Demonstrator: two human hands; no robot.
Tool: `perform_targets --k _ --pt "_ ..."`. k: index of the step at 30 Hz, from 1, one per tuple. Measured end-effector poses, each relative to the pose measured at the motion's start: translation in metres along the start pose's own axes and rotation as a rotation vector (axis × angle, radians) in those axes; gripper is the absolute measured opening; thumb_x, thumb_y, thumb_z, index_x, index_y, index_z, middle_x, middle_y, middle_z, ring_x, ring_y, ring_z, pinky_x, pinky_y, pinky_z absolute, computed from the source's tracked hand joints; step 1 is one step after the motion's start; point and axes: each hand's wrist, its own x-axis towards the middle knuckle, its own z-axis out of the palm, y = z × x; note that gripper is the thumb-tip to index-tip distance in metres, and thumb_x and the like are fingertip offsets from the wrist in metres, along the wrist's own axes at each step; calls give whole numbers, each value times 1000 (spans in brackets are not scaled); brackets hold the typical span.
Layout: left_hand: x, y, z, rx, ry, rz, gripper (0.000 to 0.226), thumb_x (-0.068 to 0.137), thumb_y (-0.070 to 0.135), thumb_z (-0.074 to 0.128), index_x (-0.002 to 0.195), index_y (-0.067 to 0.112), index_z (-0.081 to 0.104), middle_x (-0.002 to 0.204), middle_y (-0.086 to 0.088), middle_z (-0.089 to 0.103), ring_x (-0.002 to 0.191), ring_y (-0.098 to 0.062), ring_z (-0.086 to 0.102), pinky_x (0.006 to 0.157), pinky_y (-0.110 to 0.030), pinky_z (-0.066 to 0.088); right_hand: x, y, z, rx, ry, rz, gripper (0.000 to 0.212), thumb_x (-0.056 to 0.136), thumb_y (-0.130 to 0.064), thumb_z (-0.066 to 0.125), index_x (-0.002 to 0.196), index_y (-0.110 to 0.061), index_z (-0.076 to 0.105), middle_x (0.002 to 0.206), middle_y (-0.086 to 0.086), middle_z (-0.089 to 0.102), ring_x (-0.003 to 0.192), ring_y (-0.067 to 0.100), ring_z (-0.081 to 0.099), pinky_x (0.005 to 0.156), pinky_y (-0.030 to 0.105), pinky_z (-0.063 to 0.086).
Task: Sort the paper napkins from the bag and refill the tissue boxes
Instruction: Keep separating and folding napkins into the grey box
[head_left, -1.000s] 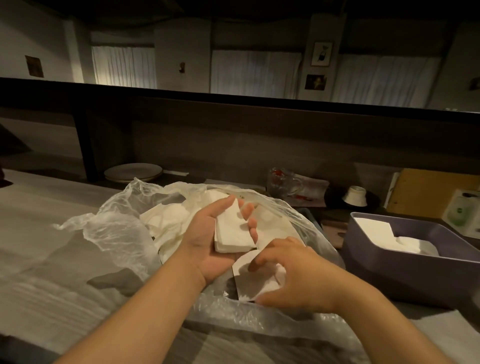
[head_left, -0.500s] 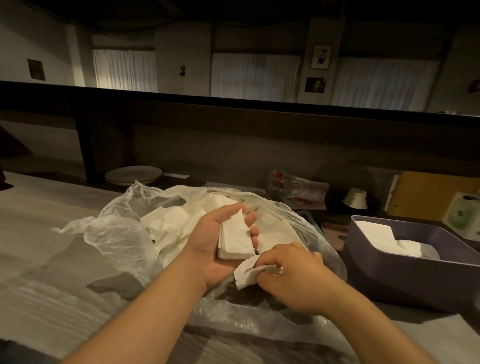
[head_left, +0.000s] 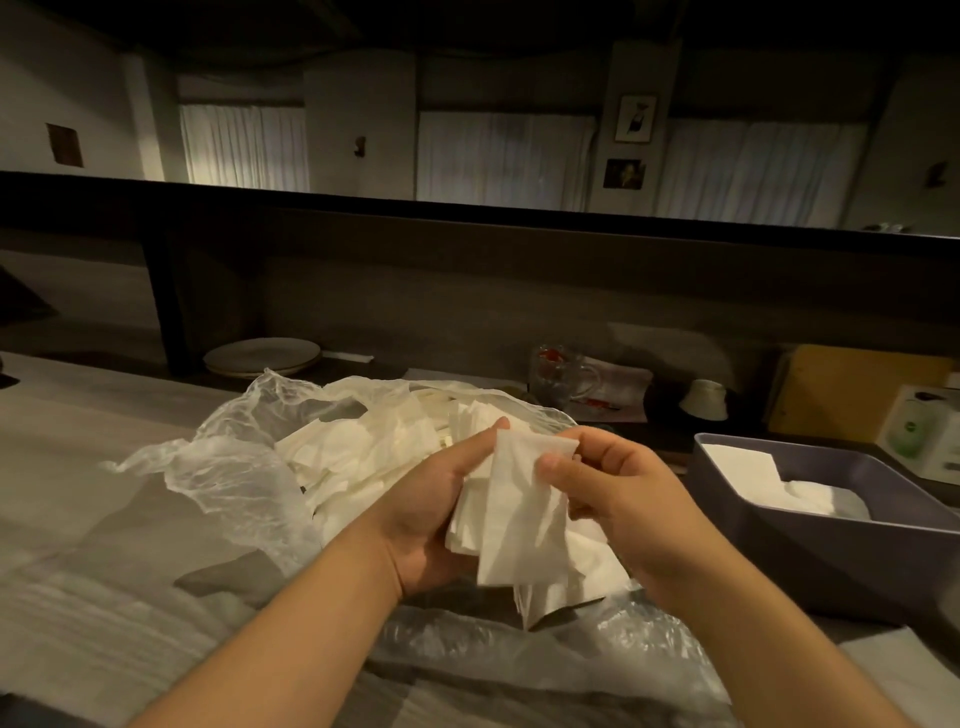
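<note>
A clear plastic bag (head_left: 228, 467) lies open on the counter, full of loose white paper napkins (head_left: 358, 457). Above it my left hand (head_left: 431, 514), palm up, holds a small stack of folded napkins (head_left: 467, 525). My right hand (head_left: 618, 499) pinches one white napkin (head_left: 524, 509) by its top edge, thumb in front, and lays it over the stack in my left palm. To the right stands a grey-purple tissue box (head_left: 831, 566), open on top, with white napkins (head_left: 753, 473) inside.
Stacked plates (head_left: 262, 356) sit on the lower shelf at the back left. A glass mug (head_left: 561, 376), a small white cup (head_left: 706, 400), a brown board (head_left: 852, 395) and a white-green box (head_left: 924, 436) stand behind the tissue box. A dark raised ledge (head_left: 467, 218) runs across.
My right hand has lifted a napkin out of the bag and brought it up onto the stack in my left hand. The left hand has stayed over the bag.
</note>
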Motion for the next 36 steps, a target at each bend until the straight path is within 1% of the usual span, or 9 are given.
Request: perform_targets --k 4,7,9,12,17,21,25,29,36 --pt "1 -4 2 -13 -42 50 64 80 65 57 122 20 70 115 -18 75 104 -38 73 95 -54 57 -4 1 7 144 60 46 11 96 -22 68 95 -18 78 89 6 75 63 21 66 55 34 56" --pt "-2 -6 2 5 -136 84 60 69 66 78 111 23 80 115 -17 75 105 -36 73 92 -52 59 -3 3 13 140 131 68 11 96 -23 69 105 -25 75 95 5 75 74 22 70 50 31 56" --pt "-4 -7 2 -32 -208 83 51 59 51 94 100 23 83 108 -16 76 97 -32 75 87 -47 61 -1 6 15 56 180 56 19 96 -25 69 112 -36 69 102 0 71 91 22 71 60 37 63" --pt "-5 -5 6 -42 -167 33 25 82 37 77 97 19 84 101 -14 77 91 -29 73 88 -45 57 0 7 16 -66 198 36 26 97 -30 67 116 -46 62 108 -6 67 97 20 70 74 44 65" --pt "3 -1 -1 -403 -81 64 53 86 37 69 131 9 58 102 -17 65 85 -28 61 85 -40 51 1 4 1 -323 204 -15 23 100 -35 62 122 -35 56 92 -3 65 75 13 65 63 26 58" --pt "7 1 -7 -537 45 142 47 79 31 71 120 10 62 92 -13 63 71 -22 55 73 -33 46 -1 4 -11 -813 -192 -37 29 91 -46 72 116 -50 59 109 -22 56 101 3 56 85 21 51" --pt "10 0 -9 -544 74 132 55 75 31 73 126 14 60 93 -13 66 69 -21 56 70 -33 48 -2 5 -14 -969 -463 27 56 83 -36 75 125 -62 50 138 -26 38 135 8 30 121 47 30" --pt "12 -1 -11 -546 94 130 57 76 30 73 130 15 60 96 -13 66 69 -22 56 69 -34 49 -3 6 -16 -1034 -546 88 76 84 -21 73 135 -67 40 146 -25 29 140 15 21 122 57 24" --pt "15 0 -11 -532 62 131 47 78 29 71 121 16 60 94 -11 63 70 -21 53 72 -33 44 -4 6 2 -1067 -474 -91 56 93 -26 63 140 -53 48 150 -26 36 140 9 20 120 50 8"
